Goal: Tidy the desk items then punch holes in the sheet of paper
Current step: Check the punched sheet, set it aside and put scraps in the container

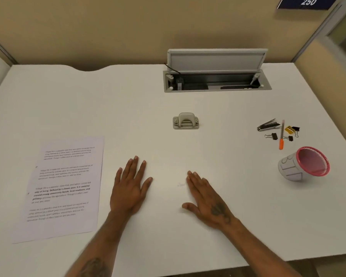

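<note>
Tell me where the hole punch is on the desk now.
In the head view, the hole punch stands alone mid-desk, beyond both flat hands, in front of the open cable box.

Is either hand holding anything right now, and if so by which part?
Nothing is held: the left hand and right hand lie flat, palms down, on the desk.

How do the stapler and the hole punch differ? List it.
The stapler is slim, black and silver; the hole punch is squat, beige-grey, with a domed lever. The stapler lies at the right among binder clips and an orange pen; the hole punch stands alone mid-desk. The stapler's jaw gapes slightly at an angle; the hole punch sits square on its flat base. Both rest untouched on the white desk.
</note>
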